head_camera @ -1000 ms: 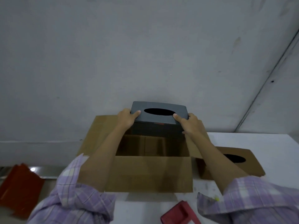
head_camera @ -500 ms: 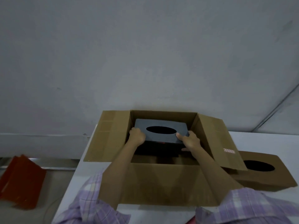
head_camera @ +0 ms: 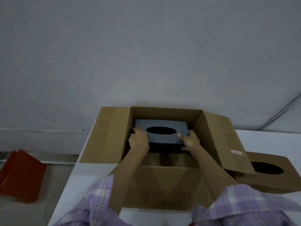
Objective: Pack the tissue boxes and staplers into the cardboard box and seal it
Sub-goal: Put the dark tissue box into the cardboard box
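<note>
A grey tissue box (head_camera: 160, 132), gripped at its ends by the left hand (head_camera: 138, 141) and right hand (head_camera: 190, 141), has been lowered into the carton (head_camera: 162, 185)'s far side, while a brown tissue box (head_camera: 268, 173) awaits at right.

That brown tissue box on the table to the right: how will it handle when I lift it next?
The brown tissue box looks like stiff board with flat faces, so it probably won't roll or flop. Its oval opening suggests a hollow, likely light shell. The cardboard box flap overlaps its corner, so slide it clear first.

Grey tissue box (head_camera: 161, 130) now deeper inside carton (head_camera: 164, 190)
</note>
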